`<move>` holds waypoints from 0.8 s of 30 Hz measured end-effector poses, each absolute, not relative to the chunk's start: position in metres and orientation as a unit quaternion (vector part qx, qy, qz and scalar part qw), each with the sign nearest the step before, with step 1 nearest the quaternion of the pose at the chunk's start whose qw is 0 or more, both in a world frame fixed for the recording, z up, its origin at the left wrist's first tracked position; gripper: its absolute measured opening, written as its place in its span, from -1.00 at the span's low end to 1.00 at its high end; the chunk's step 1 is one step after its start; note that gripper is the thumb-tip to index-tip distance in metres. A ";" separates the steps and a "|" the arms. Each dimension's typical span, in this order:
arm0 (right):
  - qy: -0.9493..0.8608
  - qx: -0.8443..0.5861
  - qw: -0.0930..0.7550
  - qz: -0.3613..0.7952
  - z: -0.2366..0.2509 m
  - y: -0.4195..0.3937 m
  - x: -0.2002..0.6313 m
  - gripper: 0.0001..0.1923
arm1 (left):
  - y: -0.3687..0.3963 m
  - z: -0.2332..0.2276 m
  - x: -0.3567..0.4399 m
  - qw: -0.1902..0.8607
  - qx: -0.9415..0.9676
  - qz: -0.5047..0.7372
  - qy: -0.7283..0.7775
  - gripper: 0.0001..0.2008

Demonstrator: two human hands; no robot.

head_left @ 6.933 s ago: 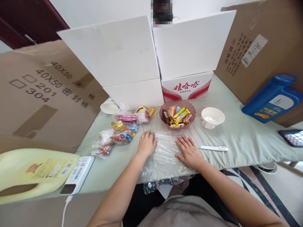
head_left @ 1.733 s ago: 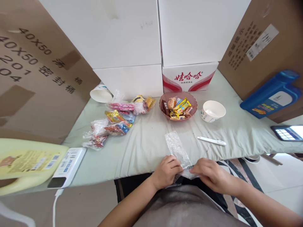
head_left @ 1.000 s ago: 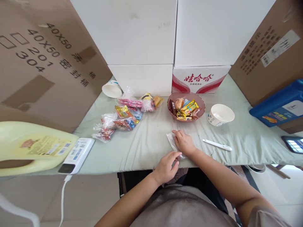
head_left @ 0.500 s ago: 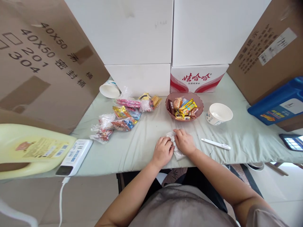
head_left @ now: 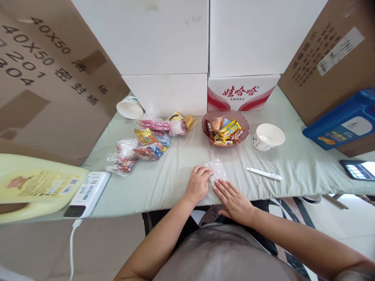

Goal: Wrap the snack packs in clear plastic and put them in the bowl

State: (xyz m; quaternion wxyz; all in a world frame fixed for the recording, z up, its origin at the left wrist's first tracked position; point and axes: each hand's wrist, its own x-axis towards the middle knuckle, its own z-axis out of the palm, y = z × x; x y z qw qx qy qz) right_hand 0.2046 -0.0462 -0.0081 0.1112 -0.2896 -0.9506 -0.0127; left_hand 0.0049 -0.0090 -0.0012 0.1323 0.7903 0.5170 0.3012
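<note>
A clear plastic bag (head_left: 216,168), folded into a small square, lies on the pale green cloth (head_left: 181,175) near the table's front edge. My left hand (head_left: 198,185) rests on its left edge with the fingers curled over it. My right hand (head_left: 233,199) lies flat just below the bag, fingertips touching its lower edge. A brown bowl (head_left: 246,125) of wrapped snacks stands behind the bag.
Loose snack packets (head_left: 146,142) lie at the left, a white paper bowl (head_left: 268,136) and a white pen (head_left: 263,174) at the right. A paper cup (head_left: 129,107) lies tipped. White boxes (head_left: 181,43), cardboard boxes, a yellow jug (head_left: 35,189), a power strip (head_left: 86,194), a blue jug (head_left: 342,121) and a phone (head_left: 356,169) ring the table.
The wide plastic sheet has been folded down into a narrow strip, then into a small square. My right hand has slid back toward me off the bag; my left stays on it.
</note>
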 end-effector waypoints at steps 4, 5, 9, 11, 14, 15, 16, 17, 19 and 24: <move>-0.945 -0.306 0.115 -0.033 -0.017 -0.071 0.221 -0.42 | -0.011 0.001 0.006 0.122 0.807 0.259 0.517 -0.72; -0.945 -0.300 0.122 -0.032 -0.017 -0.072 0.225 -0.44 | -0.011 0.001 0.007 0.120 0.812 0.252 0.513 -0.73; -0.940 -0.302 0.161 0.009 -0.011 -0.069 0.232 -0.54 | -0.012 0.000 0.007 0.113 0.829 0.235 0.495 -0.73; -0.929 -0.318 0.189 0.024 -0.008 -0.068 0.232 -0.60 | -0.013 -0.001 0.007 0.108 0.831 0.230 0.494 -0.72; -0.919 -0.324 0.223 0.032 -0.004 -0.065 0.231 -0.69 | -0.013 0.000 0.007 0.109 0.833 0.223 0.495 -0.71; -0.921 -0.314 0.227 0.035 -0.001 -0.063 0.230 -0.70 | -0.013 0.001 0.007 0.112 0.835 0.220 0.492 -0.71; -0.926 -0.299 0.228 0.038 0.001 -0.060 0.229 -0.70 | -0.013 0.001 0.007 0.117 0.838 0.216 0.487 -0.71; -0.931 -0.283 0.227 0.040 0.004 -0.057 0.229 -0.70 | -0.013 0.002 0.007 0.121 0.842 0.212 0.481 -0.71; -0.939 -0.260 0.222 0.042 0.008 -0.051 0.228 -0.73 | -0.013 0.002 0.006 0.128 0.848 0.206 0.471 -0.72; -0.943 -0.260 0.201 0.057 0.004 -0.044 0.229 -0.68 | -0.013 0.003 0.006 0.132 0.847 0.197 0.476 -0.65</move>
